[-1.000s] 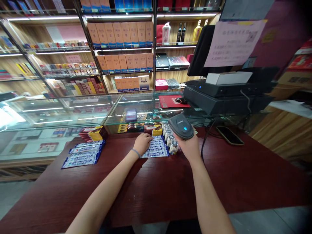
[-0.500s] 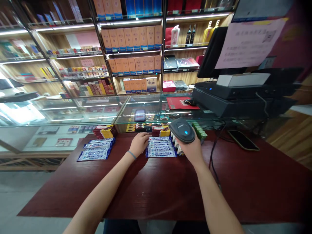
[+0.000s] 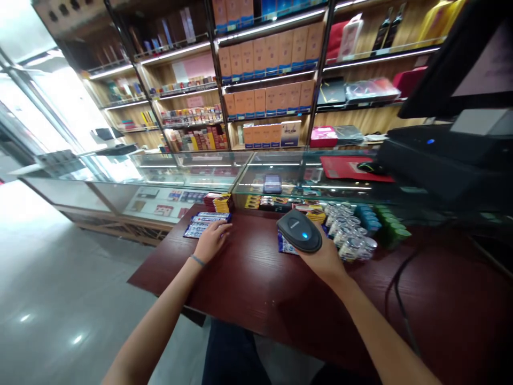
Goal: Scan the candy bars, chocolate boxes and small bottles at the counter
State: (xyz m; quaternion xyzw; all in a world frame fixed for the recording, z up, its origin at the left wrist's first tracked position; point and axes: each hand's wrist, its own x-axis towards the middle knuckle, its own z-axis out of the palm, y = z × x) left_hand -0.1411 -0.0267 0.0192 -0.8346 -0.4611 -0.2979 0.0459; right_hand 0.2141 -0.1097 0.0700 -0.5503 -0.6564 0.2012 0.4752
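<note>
My right hand (image 3: 325,259) is wrapped around a dark barcode scanner (image 3: 298,230) with a lit blue light. The scanner is above a row of blue-and-white snack packets (image 3: 285,247) and hides most of them. My left hand (image 3: 211,241), with a thin band at the wrist, is open, fingers loosely stretched out. It is at the near right side of another group of blue-and-white packets (image 3: 196,230) and covers part of them; whether it touches them I cannot tell. Right of the scanner stand several clear-topped containers (image 3: 352,246).
Red-and-yellow boxes (image 3: 218,202) are stacked behind the left packets. Blue cans (image 3: 367,218) and green cans (image 3: 395,227) stand at the right. A glass counter (image 3: 256,160) borders the wooden table (image 3: 248,278). A black cable (image 3: 401,299) runs down the right side.
My left hand has moved left, from beside the middle packets to the left packets. The view has turned left. My right hand still holds the scanner over the other packets.
</note>
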